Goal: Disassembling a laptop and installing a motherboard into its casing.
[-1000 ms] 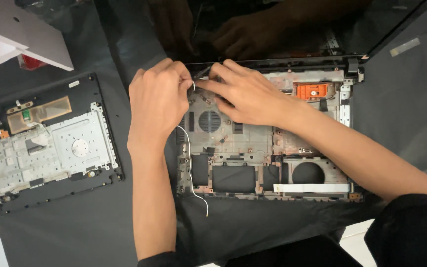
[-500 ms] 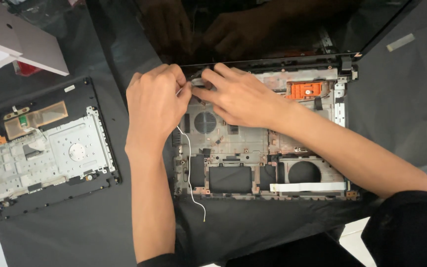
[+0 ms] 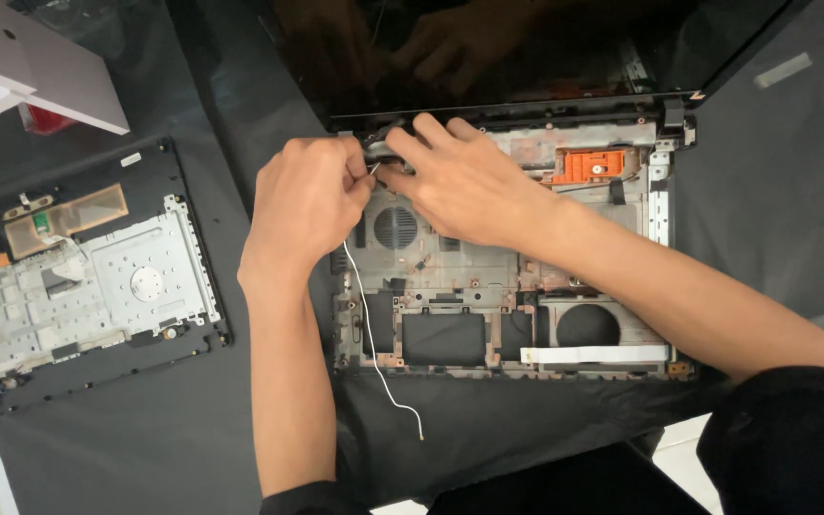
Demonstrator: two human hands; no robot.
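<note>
Nearest the wearer: two bare forearms rise from black sleeves and converge at the far left corner of an opened laptop base [image 3: 488,315].
Loose wire end: the thin white wire [image 3: 374,353] trails toward the wearer from under the left hand, across the left edge of the base and onto the black cloth [image 3: 193,429].
Laptop base: stripped grey chassis lying under both hands, with a round fan grille [image 3: 396,227] between the wrists, dark rectangular bays nearer the wearer, and a flat white ribbon strip [image 3: 593,354] along the near right edge.
Left hand [image 3: 305,205]: curled, fingertips pinching the upper end of the white wire just beside the hinge corner.
Right hand [image 3: 464,181]: fingers bent down over the dark hinge cover [image 3: 383,148], pressing on it; whether it grips anything cannot be told.
Orange part [image 3: 591,166]: small plastic piece set in the base, right of the right hand.
Left of the left hand: removed keyboard panel [image 3: 78,286], lying apart with its metal underside up.
Beyond the hands: dark glossy screen [image 3: 526,48], reflecting both hands.
Far left: white panel [image 3: 30,67] at the cloth's edge.
</note>
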